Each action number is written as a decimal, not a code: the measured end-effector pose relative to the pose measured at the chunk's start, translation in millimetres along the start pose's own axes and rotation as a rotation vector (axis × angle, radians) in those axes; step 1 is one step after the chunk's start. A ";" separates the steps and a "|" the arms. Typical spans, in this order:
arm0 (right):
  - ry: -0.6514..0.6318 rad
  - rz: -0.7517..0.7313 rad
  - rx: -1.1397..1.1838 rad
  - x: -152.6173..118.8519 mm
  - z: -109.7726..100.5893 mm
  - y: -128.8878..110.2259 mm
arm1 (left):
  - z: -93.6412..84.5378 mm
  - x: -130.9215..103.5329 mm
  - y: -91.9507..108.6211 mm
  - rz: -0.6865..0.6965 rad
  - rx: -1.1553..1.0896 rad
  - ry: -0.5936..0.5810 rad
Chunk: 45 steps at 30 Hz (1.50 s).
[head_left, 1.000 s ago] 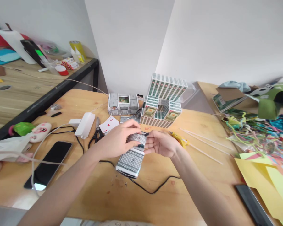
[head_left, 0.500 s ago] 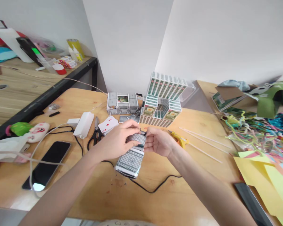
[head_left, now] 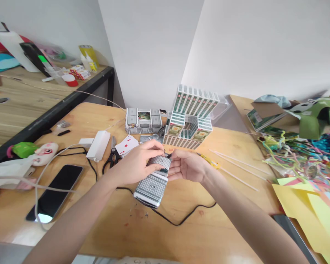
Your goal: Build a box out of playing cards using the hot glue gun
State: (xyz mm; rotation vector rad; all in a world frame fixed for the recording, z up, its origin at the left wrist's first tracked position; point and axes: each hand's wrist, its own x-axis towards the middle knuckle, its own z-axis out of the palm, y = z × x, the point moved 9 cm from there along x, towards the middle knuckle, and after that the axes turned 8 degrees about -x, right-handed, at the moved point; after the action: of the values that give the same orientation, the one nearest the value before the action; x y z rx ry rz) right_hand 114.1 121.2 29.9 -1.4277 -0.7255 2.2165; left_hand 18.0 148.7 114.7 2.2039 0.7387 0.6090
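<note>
A piece built of patterned playing cards (head_left: 151, 187), grey-and-white backs facing up, is in my hands above the wooden table. Its upper section is bent into a curve. My left hand (head_left: 141, 161) grips that curved section between thumb and fingers. At its right edge, my right hand (head_left: 191, 167) is cupped palm up, thumb and fingertips against the cards; part of the fingers is hidden behind them. A small dark bit shows near the right thumb. Loose playing cards (head_left: 126, 145) and black-handled scissors (head_left: 112, 156) lie to the left.
Behind my hands stand a box covered in cards (head_left: 143, 121) and a stacked structure of card boxes (head_left: 188, 119). A glue gun's yellow body (head_left: 210, 161), white sticks (head_left: 240, 161), a black cable (head_left: 178, 223), a phone (head_left: 56, 192) and a white adapter (head_left: 98, 145) lie around.
Both hands keep nearly the same hold on the cards. My right hand and forearm have shifted slightly right, covering more of the yellow tool.
</note>
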 end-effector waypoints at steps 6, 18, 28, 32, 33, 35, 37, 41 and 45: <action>0.014 0.048 -0.001 2.1 -2.8 4.4 | 1.7 1.5 0.6 0.001 -0.016 -0.007; -0.006 0.007 0.002 -1.0 -1.4 3.4 | 1.1 -1.6 -1.8 0.000 -0.041 0.018; -0.014 0.008 0.014 4.4 -1.8 5.2 | -0.9 -1.6 -6.5 -0.007 -0.083 0.072; 0.046 -0.003 -0.003 6.2 -6.6 3.7 | -3.1 -3.0 -7.8 -0.024 -0.127 0.105; 0.052 -0.008 -0.007 6.1 -7.2 2.9 | -3.8 -3.2 -8.3 -0.029 -0.142 0.118; 0.039 -0.009 -0.013 5.4 -6.2 1.9 | -5.2 -3.2 -9.8 -0.039 -0.175 0.147; 0.013 -0.006 -0.015 4.2 -4.3 1.1 | -6.1 -3.3 -12.3 -0.056 -0.211 0.173; 0.004 -0.004 -0.019 2.1 -3.4 -1.1 | -7.7 -4.2 -17.6 -0.104 -0.256 0.213; 0.022 -0.008 -0.033 0.8 -3.6 -3.5 | -5.2 -2.8 -15.9 -0.111 -0.223 0.168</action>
State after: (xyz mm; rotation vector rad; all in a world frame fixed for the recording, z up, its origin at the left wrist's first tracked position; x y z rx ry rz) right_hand 117.2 125.2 30.4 -1.4594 -0.7628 2.1890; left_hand 7.7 158.5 105.4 1.9111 0.8309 0.7876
